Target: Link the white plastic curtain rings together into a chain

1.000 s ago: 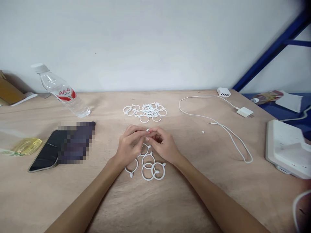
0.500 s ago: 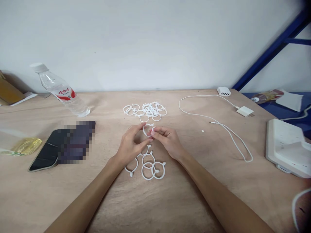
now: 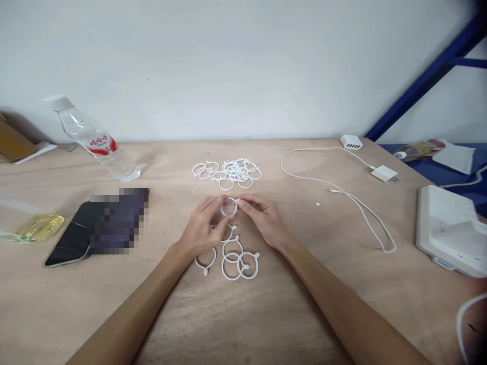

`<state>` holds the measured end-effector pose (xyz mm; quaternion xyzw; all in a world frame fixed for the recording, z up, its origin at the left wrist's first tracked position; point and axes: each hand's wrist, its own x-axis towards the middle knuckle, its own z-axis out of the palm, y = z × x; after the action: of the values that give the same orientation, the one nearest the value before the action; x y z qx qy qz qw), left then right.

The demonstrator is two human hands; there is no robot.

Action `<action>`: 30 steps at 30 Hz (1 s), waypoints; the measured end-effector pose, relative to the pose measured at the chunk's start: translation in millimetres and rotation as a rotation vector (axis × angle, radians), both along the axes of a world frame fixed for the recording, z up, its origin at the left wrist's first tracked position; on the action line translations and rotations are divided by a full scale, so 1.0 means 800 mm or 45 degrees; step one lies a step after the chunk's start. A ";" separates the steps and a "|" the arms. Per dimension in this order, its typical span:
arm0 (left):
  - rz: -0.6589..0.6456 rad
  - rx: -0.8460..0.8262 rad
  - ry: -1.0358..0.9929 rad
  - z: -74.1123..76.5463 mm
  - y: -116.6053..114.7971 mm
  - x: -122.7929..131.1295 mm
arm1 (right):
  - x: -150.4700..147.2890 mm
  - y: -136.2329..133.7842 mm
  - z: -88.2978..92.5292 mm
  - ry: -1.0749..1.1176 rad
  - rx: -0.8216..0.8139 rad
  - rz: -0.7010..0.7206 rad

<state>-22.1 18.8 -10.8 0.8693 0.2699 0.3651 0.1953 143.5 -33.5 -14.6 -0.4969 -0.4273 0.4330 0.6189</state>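
My left hand (image 3: 203,223) grips a white plastic curtain ring (image 3: 230,198) between thumb and forefinger, the ring facing me above the table. At the ring's right side my right hand (image 3: 264,218) pinches its small knob-like eyelet, which the fingertips partly cover. Below the hands lie several similar white rings (image 3: 231,279), some overlapping, one partly under my left hand. Farther back, a pile of more white rings (image 3: 238,175) rests on the wood, their eyelets pointing various ways.
On the left are a clear water bottle (image 3: 102,144), a dark phone (image 3: 70,235) and a cup with yellow liquid (image 3: 41,228). A white cable (image 3: 308,178), charger (image 3: 384,173) and small white disc (image 3: 317,204) lie right. A white device (image 3: 449,228) stands at the right edge.
My left hand has turned the ring to face me more fully. My right fingertips have shifted slightly up and now sit at the ring's eyelet. The loose rings have stayed put.
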 end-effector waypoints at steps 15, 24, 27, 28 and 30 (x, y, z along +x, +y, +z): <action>-0.111 -0.301 0.099 0.014 0.008 -0.008 | -0.001 -0.002 0.000 -0.100 -0.003 -0.047; 0.228 -0.359 0.250 -0.003 0.038 0.002 | -0.009 -0.013 0.010 -0.494 0.164 0.221; 0.298 -0.326 0.410 -0.004 0.037 0.012 | -0.007 -0.010 0.006 -0.436 0.171 0.097; 0.336 -0.290 0.472 -0.003 0.036 0.015 | -0.006 -0.009 0.005 -0.427 0.168 0.073; 0.399 -0.205 0.575 -0.002 0.033 0.019 | -0.005 -0.008 0.004 -0.434 0.161 0.063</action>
<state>-6.6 45.6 -12.4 0.8580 0.4657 0.1654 0.1399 139.2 -39.5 -11.4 -0.5123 -0.5646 0.3299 0.5567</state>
